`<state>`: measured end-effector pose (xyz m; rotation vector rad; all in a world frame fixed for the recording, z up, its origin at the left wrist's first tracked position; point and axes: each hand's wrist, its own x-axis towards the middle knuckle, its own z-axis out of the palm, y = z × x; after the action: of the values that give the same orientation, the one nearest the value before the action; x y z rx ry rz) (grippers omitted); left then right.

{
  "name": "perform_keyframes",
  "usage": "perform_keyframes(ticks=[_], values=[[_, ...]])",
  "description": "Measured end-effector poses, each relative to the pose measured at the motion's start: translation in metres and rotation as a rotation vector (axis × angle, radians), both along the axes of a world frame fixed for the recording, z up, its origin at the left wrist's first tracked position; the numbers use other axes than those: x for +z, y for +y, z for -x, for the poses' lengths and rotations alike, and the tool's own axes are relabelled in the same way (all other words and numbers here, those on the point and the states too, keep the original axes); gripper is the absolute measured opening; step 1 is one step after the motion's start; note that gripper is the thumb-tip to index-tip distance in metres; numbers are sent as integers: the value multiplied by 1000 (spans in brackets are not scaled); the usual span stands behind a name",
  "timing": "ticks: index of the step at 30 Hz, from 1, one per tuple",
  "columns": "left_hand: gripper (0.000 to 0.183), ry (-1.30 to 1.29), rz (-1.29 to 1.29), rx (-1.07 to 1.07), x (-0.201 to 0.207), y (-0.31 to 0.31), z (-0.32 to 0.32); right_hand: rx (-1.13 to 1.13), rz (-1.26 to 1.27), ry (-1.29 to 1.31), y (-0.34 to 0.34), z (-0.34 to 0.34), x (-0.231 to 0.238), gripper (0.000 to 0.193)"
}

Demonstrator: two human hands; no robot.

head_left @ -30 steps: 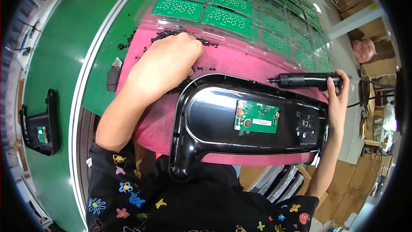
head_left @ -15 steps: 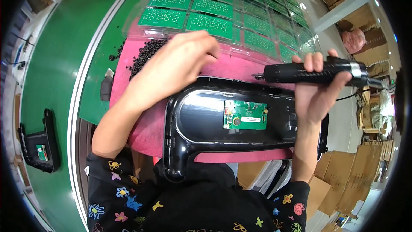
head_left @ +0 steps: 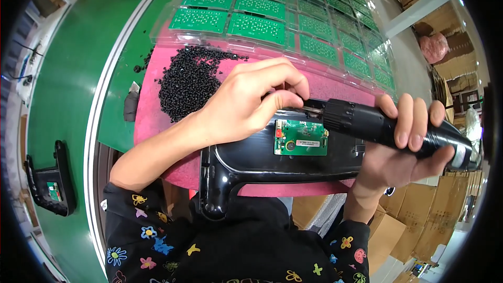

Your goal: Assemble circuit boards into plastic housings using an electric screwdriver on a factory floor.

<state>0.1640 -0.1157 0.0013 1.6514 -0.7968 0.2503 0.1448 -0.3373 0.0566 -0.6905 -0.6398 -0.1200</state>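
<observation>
My right hand (head_left: pixel 403 149) wraps round a black electric screwdriver (head_left: pixel 361 120), held sideways with its bit pointing left. At that bit, my left hand (head_left: pixel 257 94) has thumb and forefinger pinched together; whatever is between them is too small to make out. Below both hands lies a long black plastic housing (head_left: pixel 251 154), its hollow side up. Inside it sits a green circuit board (head_left: pixel 301 144) with a white label and a red part. Left of the housing, a heap of small black screws (head_left: pixel 183 89) is spread over the pink mat (head_left: pixel 173 167).
See-through trays of green circuit boards (head_left: pixel 257 29) stand beyond the mat. A dark grey roll (head_left: pixel 131 106) lies on the green bench near its left edge. Another black housing (head_left: pixel 52 183) rests on the green surface further left. Cardboard boxes (head_left: pixel 435 215) stand at the lower right.
My left hand has moved right from above the screw heap to the screwdriver's bit. The screwdriver has come down slightly and tilted, its rear end lower, uncovering more of the heap on the left.
</observation>
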Motion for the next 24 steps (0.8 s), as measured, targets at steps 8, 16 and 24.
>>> perform_keyframes(ticks=[8,16,24], values=[[10,518,222,-201,2,1,1,-125,48,-21,6,17,20,36],[13,715,316,-312,0,-2,-1,-154,65,-47,13,21,19,36],[14,757,335,-341,1,-2,-2,-195,72,-71,12,22,17,40]])
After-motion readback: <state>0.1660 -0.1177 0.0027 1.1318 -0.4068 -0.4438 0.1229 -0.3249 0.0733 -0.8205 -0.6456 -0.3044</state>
